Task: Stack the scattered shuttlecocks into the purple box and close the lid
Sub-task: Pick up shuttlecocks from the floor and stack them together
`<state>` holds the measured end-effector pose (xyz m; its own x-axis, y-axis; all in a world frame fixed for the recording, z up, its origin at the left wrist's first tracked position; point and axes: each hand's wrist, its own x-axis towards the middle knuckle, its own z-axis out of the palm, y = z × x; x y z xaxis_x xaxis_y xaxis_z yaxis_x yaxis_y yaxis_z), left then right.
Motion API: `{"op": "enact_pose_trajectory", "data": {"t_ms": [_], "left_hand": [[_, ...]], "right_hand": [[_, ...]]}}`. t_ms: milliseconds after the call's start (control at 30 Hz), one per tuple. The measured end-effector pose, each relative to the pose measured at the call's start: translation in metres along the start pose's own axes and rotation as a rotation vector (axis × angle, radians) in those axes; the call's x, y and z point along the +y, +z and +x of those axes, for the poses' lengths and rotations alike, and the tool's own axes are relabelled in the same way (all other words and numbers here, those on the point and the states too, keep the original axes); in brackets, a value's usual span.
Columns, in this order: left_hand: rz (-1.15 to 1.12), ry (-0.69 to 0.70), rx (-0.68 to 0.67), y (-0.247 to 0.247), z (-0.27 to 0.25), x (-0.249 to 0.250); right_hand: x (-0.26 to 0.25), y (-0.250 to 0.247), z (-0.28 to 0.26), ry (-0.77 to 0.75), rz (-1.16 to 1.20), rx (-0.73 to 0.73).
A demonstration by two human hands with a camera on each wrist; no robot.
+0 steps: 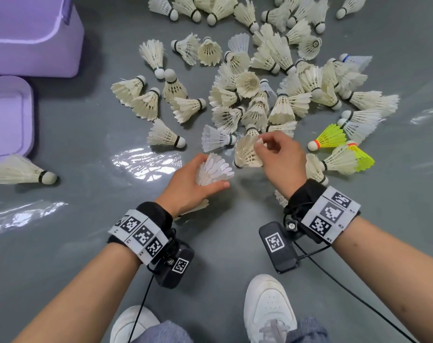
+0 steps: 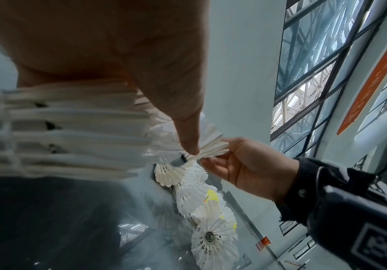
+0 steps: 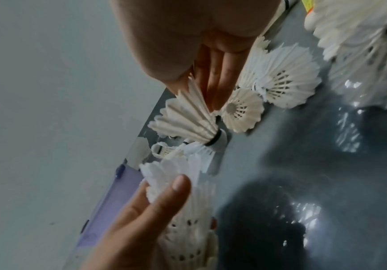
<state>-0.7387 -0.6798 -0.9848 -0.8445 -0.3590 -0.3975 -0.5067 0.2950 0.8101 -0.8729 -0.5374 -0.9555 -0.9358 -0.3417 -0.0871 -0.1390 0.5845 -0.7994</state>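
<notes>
Shuttlecocks (image 1: 272, 78) lie mostly scattered on the grey floor beyond the fingertips, so little looks done. The left hand (image 1: 193, 181) curls round a nested stack (image 1: 214, 170); just beside it the right hand (image 1: 279, 154) pinches one cream shuttlecock (image 1: 246, 151) by its feathers. The purple box (image 1: 32, 35) and its lid (image 1: 7, 120) sit well left, with another stray shuttlecock (image 1: 22, 172) before the lid; yellow ones (image 1: 334, 137) lie right of the fingers.
</notes>
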Motion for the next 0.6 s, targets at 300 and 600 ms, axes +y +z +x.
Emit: {"op": "enact_pose_trajectory", "data": {"t_ms": [300, 600], "left_hand": [[-0.081, 0.092, -0.068, -0.001, -0.003, 0.006], [-0.176, 0.04, -0.148, 0.014, 0.004, 0.007]], "right_hand": [[-0.009, 0.018, -0.014, 0.109, 0.156, -0.193], [0.002, 0.01, -0.012, 0.056, 0.001, -0.208]]}}
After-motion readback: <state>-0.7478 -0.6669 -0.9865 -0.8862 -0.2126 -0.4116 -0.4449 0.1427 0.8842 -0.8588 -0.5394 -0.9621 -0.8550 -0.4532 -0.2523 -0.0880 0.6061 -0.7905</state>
